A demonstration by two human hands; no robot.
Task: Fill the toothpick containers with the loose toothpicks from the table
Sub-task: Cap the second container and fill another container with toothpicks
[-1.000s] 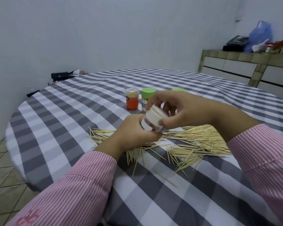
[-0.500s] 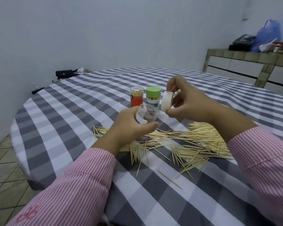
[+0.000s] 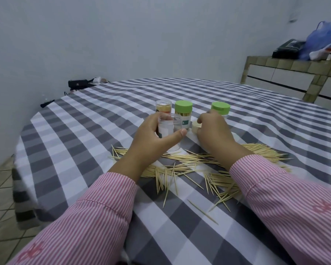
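**Open container held at bench; lid being set aside**

Left hand (image 3: 153,138) grips the open clear container (image 3: 169,129) upright on the bench (image 3: 80,131), fingers curled round its wall. Right hand (image 3: 213,131) pinches the cream lid (image 3: 195,127) beside it. Loose toothpicks (image 3: 189,165) lie scattered just before both hands. Judged light, stiff, sharp-tipped and prone to roll; best gathered in aligned bundles, pinched mid-length.

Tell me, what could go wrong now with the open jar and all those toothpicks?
The open jar is held by the left hand right above the toothpicks; if it tips, whatever goes in could spill back out. The white lid under the right hand sits beside the green-lidded jars, so a nudge might knock one over. Stray toothpicks near the sleeves could be swept off the table.
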